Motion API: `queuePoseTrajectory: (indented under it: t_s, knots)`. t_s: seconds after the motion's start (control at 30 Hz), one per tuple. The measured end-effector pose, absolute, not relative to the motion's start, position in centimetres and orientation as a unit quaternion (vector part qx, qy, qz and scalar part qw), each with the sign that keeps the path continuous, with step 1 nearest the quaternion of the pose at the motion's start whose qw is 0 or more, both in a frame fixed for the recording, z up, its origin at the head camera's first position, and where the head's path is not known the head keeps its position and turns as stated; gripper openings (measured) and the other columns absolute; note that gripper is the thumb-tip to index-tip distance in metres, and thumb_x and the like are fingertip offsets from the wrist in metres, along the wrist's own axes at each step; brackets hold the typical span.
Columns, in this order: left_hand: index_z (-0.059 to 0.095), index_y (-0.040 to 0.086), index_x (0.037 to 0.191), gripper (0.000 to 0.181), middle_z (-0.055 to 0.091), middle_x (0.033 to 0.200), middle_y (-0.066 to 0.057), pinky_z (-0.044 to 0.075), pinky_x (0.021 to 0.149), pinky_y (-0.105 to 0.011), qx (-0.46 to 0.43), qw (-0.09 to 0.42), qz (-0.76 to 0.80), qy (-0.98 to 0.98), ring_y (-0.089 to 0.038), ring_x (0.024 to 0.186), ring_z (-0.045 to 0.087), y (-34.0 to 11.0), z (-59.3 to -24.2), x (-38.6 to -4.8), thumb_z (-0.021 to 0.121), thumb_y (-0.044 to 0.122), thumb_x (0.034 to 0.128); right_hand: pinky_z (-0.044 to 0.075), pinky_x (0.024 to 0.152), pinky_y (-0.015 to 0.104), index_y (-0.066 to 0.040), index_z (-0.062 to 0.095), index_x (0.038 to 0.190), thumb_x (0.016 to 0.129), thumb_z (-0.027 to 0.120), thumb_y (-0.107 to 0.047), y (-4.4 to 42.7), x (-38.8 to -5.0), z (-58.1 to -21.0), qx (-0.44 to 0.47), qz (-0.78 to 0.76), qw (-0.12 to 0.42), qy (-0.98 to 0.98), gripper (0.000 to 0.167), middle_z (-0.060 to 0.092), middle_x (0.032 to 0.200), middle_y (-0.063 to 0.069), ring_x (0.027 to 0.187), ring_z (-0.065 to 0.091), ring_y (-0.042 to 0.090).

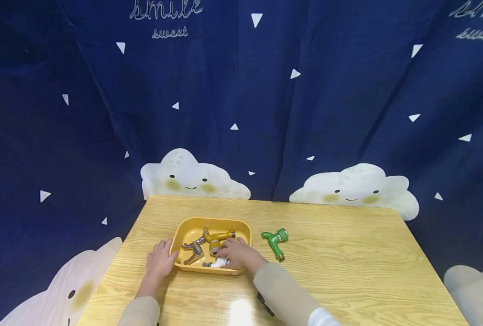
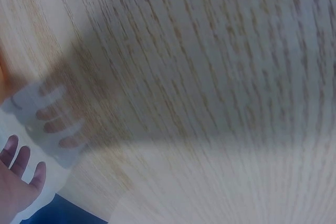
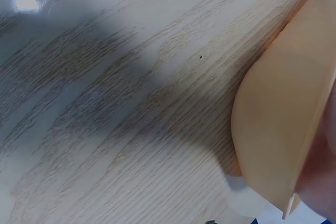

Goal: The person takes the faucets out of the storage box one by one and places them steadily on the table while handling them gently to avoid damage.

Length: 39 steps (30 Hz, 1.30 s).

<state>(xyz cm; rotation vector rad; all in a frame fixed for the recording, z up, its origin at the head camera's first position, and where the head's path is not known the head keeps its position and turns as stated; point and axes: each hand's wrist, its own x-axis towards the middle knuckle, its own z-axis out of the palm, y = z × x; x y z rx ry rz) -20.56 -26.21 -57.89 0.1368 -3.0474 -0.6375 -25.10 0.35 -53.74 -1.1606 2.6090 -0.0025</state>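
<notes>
A yellow plastic tray (image 1: 210, 221) on the table holds several taps. Inside it are a yellow tap (image 1: 221, 236), a chrome tap (image 1: 196, 246) and, near the front, a white tap (image 1: 220, 262). My right hand (image 1: 238, 253) reaches over the tray's right side, its fingers around the white tap and close to the yellow one; whether they grip is hidden. At the tray's left rim rests my left hand (image 1: 160, 259), fingers loosely extended, thumb by the rim. Outside the tray, to the right, lies a green tap (image 1: 276, 243).
The wooden table (image 1: 347, 267) extends well to the right of the green tap. Behind it hangs a dark blue curtain (image 1: 266, 99) with white clouds. In the right wrist view the tray's outer wall (image 3: 278, 114) stands at the right edge.
</notes>
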Motion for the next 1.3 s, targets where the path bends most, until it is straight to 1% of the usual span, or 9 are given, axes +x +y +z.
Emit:
queuePoseTrajectory:
  t_s: [0.17, 0.33, 0.43, 0.77, 0.9, 0.97, 1.1, 1.17, 1.3]
  knots:
    - [0.037, 0.002, 0.136, 0.051, 0.043, 0.129, -0.023, 0.032, 0.091, -0.062, 0.042, 0.012, -0.206, -0.978, -0.041, 0.119, 0.036, -26.2, -58.0, -20.6, 0.043, 0.027, 0.0918, 0.024, 0.106, 0.047, -0.039, 0.056, 0.119, 0.086, 0.060, -0.038, 0.1, -24.9, -53.7, -0.389, 0.017, 0.145, 0.910, 0.034, 0.046, 0.134, -0.006, 0.130, 0.033, 0.017]
    - [0.038, 0.002, 0.136, 0.051, 0.043, 0.128, -0.023, 0.033, 0.089, -0.062, 0.039, 0.016, -0.204, -0.978, -0.041, 0.118, 0.036, -26.2, -57.9, -20.6, 0.044, 0.027, 0.0917, 0.025, 0.105, 0.049, -0.039, 0.060, 0.103, 0.084, 0.061, -0.041, -0.1, -25.0, -54.1, -0.369, 0.034, 0.136, 0.919, 0.019, 0.049, 0.126, -0.008, 0.127, 0.035, 0.017]
    - [0.038, 0.002, 0.135, 0.051, 0.043, 0.128, -0.023, 0.033, 0.089, -0.062, 0.038, 0.018, -0.204, -0.978, -0.041, 0.117, 0.037, -26.3, -57.9, -20.6, 0.044, 0.027, 0.0916, 0.027, 0.104, 0.049, -0.039, 0.060, 0.097, 0.082, 0.062, -0.042, -0.2, -25.1, -54.6, -0.361, 0.040, 0.128, 0.923, 0.015, 0.051, 0.119, -0.008, 0.123, 0.037, 0.016]
    - [0.039, 0.002, 0.134, 0.050, 0.045, 0.126, -0.023, 0.035, 0.087, -0.060, 0.038, 0.024, -0.203, -0.978, -0.041, 0.115, 0.038, -26.2, -58.0, -20.6, 0.044, 0.027, 0.0906, 0.033, 0.096, 0.048, -0.034, 0.060, 0.091, 0.075, 0.073, -0.033, -0.3, -25.2, -55.7, -0.349, 0.017, 0.081, 0.934, 0.021, 0.050, 0.102, -0.004, 0.112, 0.043, 0.020]
    - [0.040, 0.002, 0.133, 0.049, 0.045, 0.125, -0.023, 0.036, 0.086, -0.060, 0.038, 0.027, -0.200, -0.979, -0.041, 0.114, 0.039, -26.2, -58.0, -20.5, 0.045, 0.026, 0.0903, 0.034, 0.096, 0.049, -0.033, 0.060, 0.092, 0.072, 0.075, -0.031, -0.4, -25.3, -55.9, -0.341, 0.006, 0.079, 0.937, 0.025, 0.051, 0.105, -0.002, 0.117, 0.042, 0.023]
    - [0.040, 0.002, 0.133, 0.049, 0.046, 0.124, -0.023, 0.036, 0.085, -0.060, 0.039, 0.027, -0.198, -0.979, -0.041, 0.114, 0.040, -26.2, -58.0, -20.5, 0.045, 0.026, 0.0904, 0.035, 0.097, 0.049, -0.032, 0.061, 0.095, 0.073, 0.075, -0.031, -0.5, -25.2, -55.7, -0.332, 0.009, 0.092, 0.939, 0.026, 0.052, 0.110, -0.001, 0.120, 0.041, 0.025]
    - [0.040, 0.003, 0.133, 0.049, 0.046, 0.124, -0.023, 0.036, 0.086, -0.060, 0.040, 0.026, -0.199, -0.979, -0.041, 0.114, 0.040, -26.2, -58.0, -20.6, 0.045, 0.026, 0.0905, 0.040, 0.092, 0.050, -0.033, 0.063, 0.096, 0.073, 0.074, -0.031, -0.4, -25.3, -55.8, -0.326, 0.000, 0.096, 0.941, 0.026, 0.052, 0.116, 0.001, 0.120, 0.042, 0.029]
    - [0.040, 0.003, 0.134, 0.049, 0.046, 0.125, -0.023, 0.035, 0.087, -0.060, 0.041, 0.023, -0.201, -0.978, -0.040, 0.114, 0.040, -26.2, -58.0, -20.6, 0.045, 0.027, 0.0906, 0.044, 0.087, 0.048, -0.032, 0.064, 0.095, 0.072, 0.075, -0.030, -0.4, -25.4, -55.9, -0.326, -0.007, 0.093, 0.941, 0.025, 0.052, 0.115, 0.002, 0.118, 0.043, 0.031]
    - [0.040, 0.003, 0.133, 0.049, 0.046, 0.124, -0.023, 0.035, 0.087, -0.061, 0.043, 0.023, -0.203, -0.978, -0.041, 0.115, 0.039, -26.2, -58.1, -20.7, 0.044, 0.027, 0.0902, 0.048, 0.080, 0.042, -0.030, 0.065, 0.089, 0.069, 0.077, -0.028, -0.3, -25.5, -55.8, -0.331, -0.022, 0.084, 0.940, 0.023, 0.053, 0.106, 0.002, 0.112, 0.045, 0.030]
